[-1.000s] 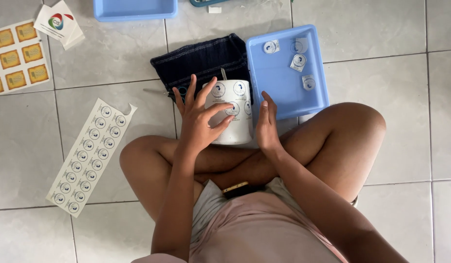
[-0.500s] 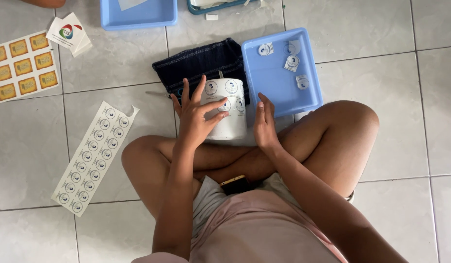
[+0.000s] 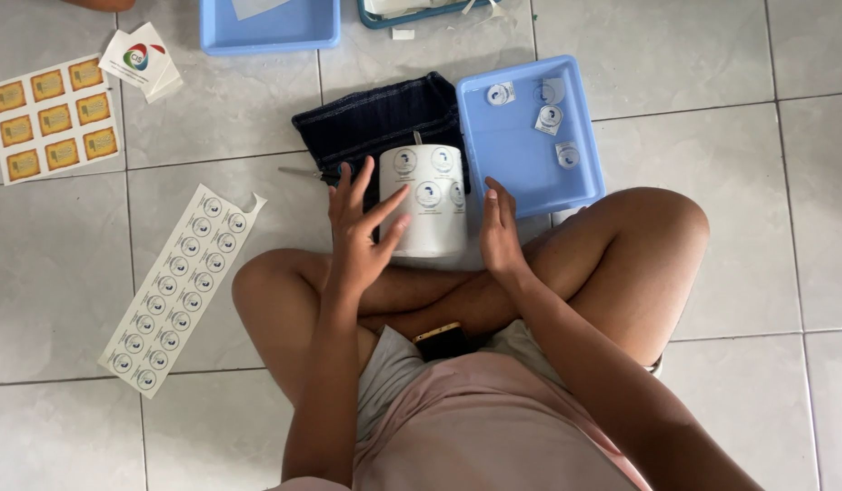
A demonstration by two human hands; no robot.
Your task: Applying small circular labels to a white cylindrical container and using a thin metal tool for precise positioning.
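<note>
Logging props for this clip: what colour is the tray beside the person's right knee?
Light blue tray, plain, best seen in the head view.

Floor (image 3: 748, 382): pale grey marbled tiles, large squares, thin dark grout lines | Light: soft, even daylight, faint shadows under objects | Surface: glossy, clean, slight sheen near the top edge | Walls, windows, furniture: none in frame; camera looked straight down at floor level

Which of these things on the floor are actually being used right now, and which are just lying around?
In use:
- white sticker roll, between left hand and right hand
- blue tray with cut stickers

Lying about:
- long sticker strip
- sheet of orange labels
- folded denim
- second blue tray
</note>
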